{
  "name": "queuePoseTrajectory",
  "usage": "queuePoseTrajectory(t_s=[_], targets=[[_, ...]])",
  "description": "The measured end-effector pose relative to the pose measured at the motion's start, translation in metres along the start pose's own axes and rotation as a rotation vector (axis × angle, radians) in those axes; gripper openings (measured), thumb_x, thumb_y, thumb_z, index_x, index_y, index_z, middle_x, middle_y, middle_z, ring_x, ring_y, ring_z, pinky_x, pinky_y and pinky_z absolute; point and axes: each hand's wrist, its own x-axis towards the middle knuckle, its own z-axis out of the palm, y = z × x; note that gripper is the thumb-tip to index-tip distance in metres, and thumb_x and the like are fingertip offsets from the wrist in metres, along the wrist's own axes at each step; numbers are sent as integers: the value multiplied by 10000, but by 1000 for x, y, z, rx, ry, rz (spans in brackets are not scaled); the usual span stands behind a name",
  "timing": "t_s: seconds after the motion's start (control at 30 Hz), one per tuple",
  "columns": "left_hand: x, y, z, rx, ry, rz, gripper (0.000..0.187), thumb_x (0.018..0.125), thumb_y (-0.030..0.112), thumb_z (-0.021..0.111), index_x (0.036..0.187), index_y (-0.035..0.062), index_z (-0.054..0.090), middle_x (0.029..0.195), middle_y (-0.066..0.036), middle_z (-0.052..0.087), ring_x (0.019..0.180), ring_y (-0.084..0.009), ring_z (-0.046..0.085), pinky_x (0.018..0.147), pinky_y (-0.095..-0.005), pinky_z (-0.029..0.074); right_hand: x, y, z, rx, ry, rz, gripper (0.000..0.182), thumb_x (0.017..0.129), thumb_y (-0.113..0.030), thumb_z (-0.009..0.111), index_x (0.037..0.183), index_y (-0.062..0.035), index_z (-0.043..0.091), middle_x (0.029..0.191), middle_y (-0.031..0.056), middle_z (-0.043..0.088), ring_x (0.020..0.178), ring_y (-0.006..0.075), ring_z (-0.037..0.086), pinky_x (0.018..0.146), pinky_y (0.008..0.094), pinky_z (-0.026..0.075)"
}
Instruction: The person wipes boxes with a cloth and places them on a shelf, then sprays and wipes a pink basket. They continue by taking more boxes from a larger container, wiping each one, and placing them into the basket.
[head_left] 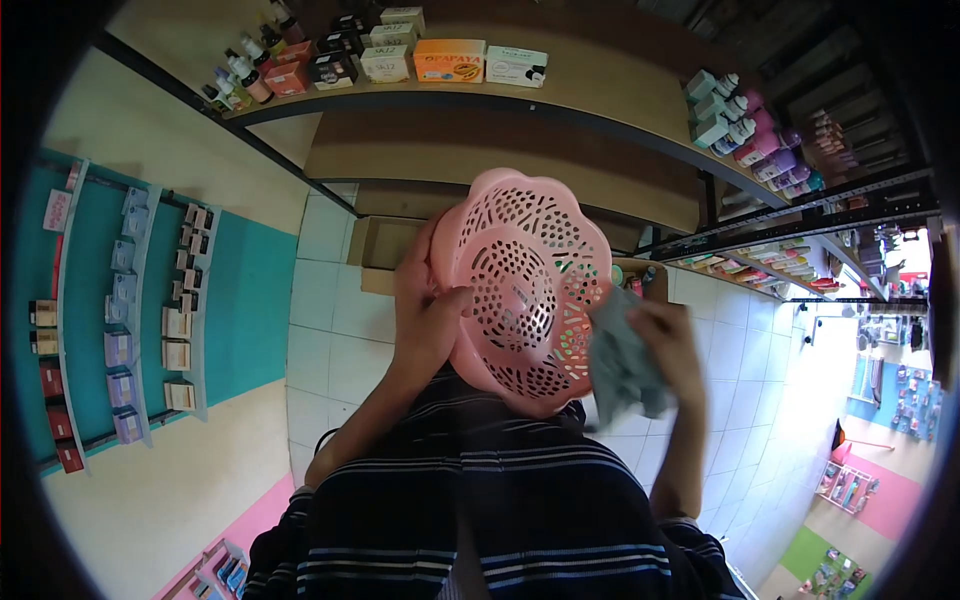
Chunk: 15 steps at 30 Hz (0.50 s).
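Observation:
A pink plastic colander (520, 290) with a scalloped rim and patterned holes is held up in front of my body, its hollow side towards me. My left hand (425, 310) grips its left rim, thumb over the inside and fingers behind. In my right hand (665, 345) is a grey-green cloth (625, 360), bunched and hanging down, slightly blurred. The cloth overlaps the colander's right rim in this view.
Ahead stands a shelf (590, 105) with soap boxes (450, 62), small bottles (250, 75) and pink and purple bottles (765, 150). An open cardboard box (385, 250) sits below on the white tiled floor (735, 350). Wall shelves (135, 310) with small boxes are at left.

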Motion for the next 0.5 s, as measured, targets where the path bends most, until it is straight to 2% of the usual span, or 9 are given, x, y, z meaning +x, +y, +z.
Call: queuePoseTrajectory(t_s=[0.03,0.1,0.13,0.2,0.33,0.4,0.47,0.5], targets=[[0,3,3,15,-14,7,642,559,-54,415,1200,-45,387,1094,-126,494,987,-170,494,846,-252,392,7,19,27,-132,74,2,205,793,-175,554,846,23,573,714,157,605,712,231,610,642,294,451],[-1,9,10,18,-56,1,649,555,-52,416,1203,-45,386,1089,-127,496,993,-174,492,859,-258,384,3,21,71,-185,-143,-172,312,826,-225,499,1012,26,515,957,224,569,918,323,544,838,404,385],[-1,11,12,24,-90,-12,656,550,-49,417,1206,-46,384,1085,-129,498,999,-178,489,871,-264,375,9,37,85,-182,-140,-170,312,826,-225,499,1012,26,515,957,224,569,918,323,544,838,404,385],[-2,8,14,76,-137,30,655,547,-39,421,1201,-53,388,1066,-137,511,1010,-178,486,880,-271,367,22,66,107,-666,193,-448,414,849,-275,416,1104,51,423,1115,226,459,1049,383,412,923,493,256],[-5,10,21,157,-190,25,646,543,-30,424,1187,-67,394,1053,-170,531,1020,-195,498,890,-280,366,71,61,79,-681,177,-478,464,842,-262,401,1165,69,359,1168,237,416,1118,373,359,968,502,190],[-5,11,17,160,-193,-13,649,540,-34,426,1187,-66,394,1056,-191,533,1016,-214,509,890,-290,372,65,76,91,-682,-123,-454,479,832,-258,409,1185,61,354,1189,246,398,1159,380,320,998,487,165],[-2,9,14,156,-174,33,647,541,-35,426,1187,-65,394,1049,-196,537,1005,-218,517,882,-292,381,42,82,84,-670,-118,-543,500,844,-292,396,1214,40,338,1245,241,355,1211,359,277,1010,475,162],[-3,7,13,148,-161,60,645,542,-36,426,1186,-64,394,1041,-202,541,993,-221,525,874,-295,390,28,69,72,-576,-279,-456,499,852,-301,391,1214,37,337,1259,240,339,1221,356,261,1013,467,160]])
